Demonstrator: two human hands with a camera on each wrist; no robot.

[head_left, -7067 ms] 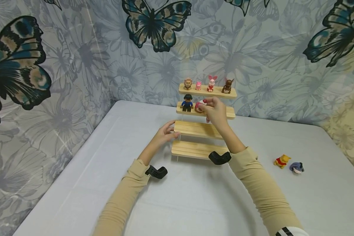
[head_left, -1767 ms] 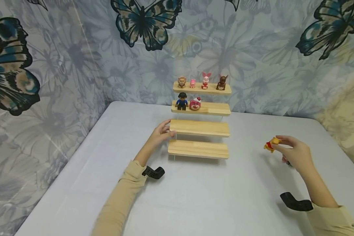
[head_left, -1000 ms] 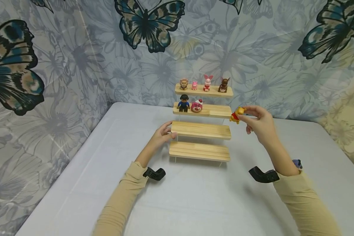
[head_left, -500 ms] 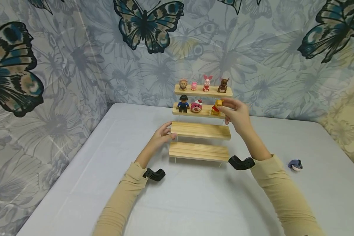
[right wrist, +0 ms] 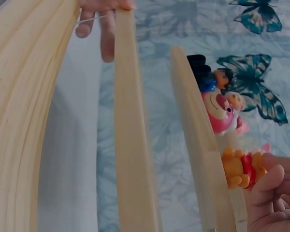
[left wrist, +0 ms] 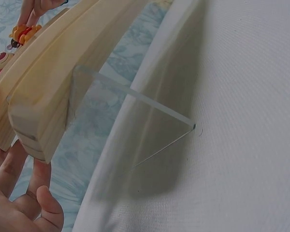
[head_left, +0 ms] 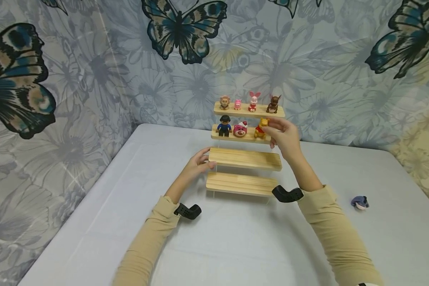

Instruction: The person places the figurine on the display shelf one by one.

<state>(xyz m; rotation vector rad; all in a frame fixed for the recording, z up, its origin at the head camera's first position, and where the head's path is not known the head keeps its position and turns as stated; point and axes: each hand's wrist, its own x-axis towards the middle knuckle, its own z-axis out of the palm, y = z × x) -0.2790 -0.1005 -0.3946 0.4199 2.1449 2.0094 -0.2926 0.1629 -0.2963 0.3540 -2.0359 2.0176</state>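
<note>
My right hand (head_left: 286, 139) pinches a Winnie the Pooh figurine (head_left: 260, 130) by its upper part, at the right of the second shelf (head_left: 251, 137) from the top. In the right wrist view the figurine's feet (right wrist: 237, 182) meet that shelf. My left hand (head_left: 194, 167) grips the left end of the third tier (head_left: 244, 158) of a wooden display stand. Left of Pooh sit a pink bear figurine (head_left: 240, 129) in a red-and-white hat and a black-haired toy figure (head_left: 224, 126) in blue.
On the top shelf (head_left: 244, 113) stand a lion (head_left: 225, 102), a small pink pig (head_left: 237, 105), a Piglet (head_left: 253, 101) and a brown kangaroo-like figurine (head_left: 273, 105). A blue-grey Eeyore (head_left: 360, 202) lies on the white tablecloth at right. A butterfly-patterned backdrop (head_left: 196, 87) hangs behind.
My right hand took Pooh from the table at right and carried it left to the second shelf. Earlier it let go of the pink bear there. My left hand stays at the stand.
</note>
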